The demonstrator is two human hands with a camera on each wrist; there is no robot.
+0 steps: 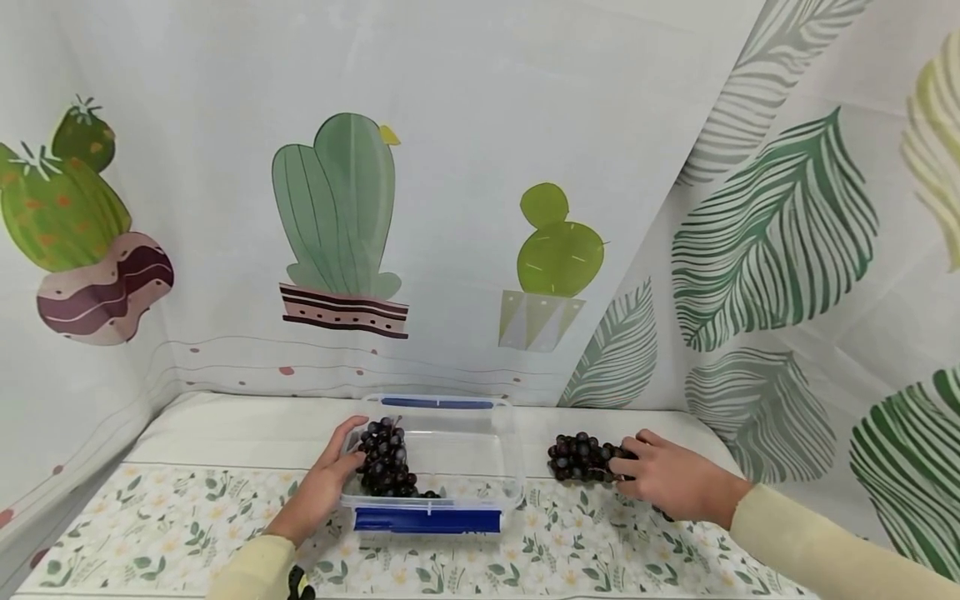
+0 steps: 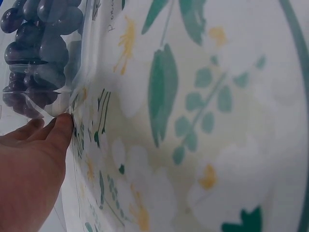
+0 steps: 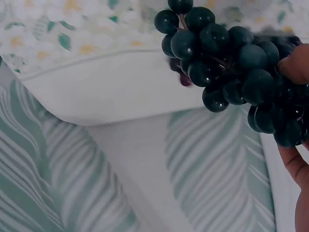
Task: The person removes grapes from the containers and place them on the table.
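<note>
A clear plastic container (image 1: 468,450) with blue clips holds a bunch of dark grapes (image 1: 386,458) along its left side. My left hand (image 1: 318,492) grips the container's left wall, fingers at its rim; in the left wrist view the hand (image 2: 36,169) touches the clear wall beside the grapes (image 2: 41,48). To the container's right, my right hand (image 1: 675,475) holds a second grape bunch (image 1: 581,457) by its right end. The right wrist view shows fingers (image 3: 297,65) pinching that bunch (image 3: 231,63) from opposite sides.
A flower-print cloth (image 1: 202,517) with a white border covers the table. Behind it hangs a white curtain (image 1: 457,167) printed with cacti and leaves. The container's far blue clip (image 1: 438,402) lies near the cloth's back edge.
</note>
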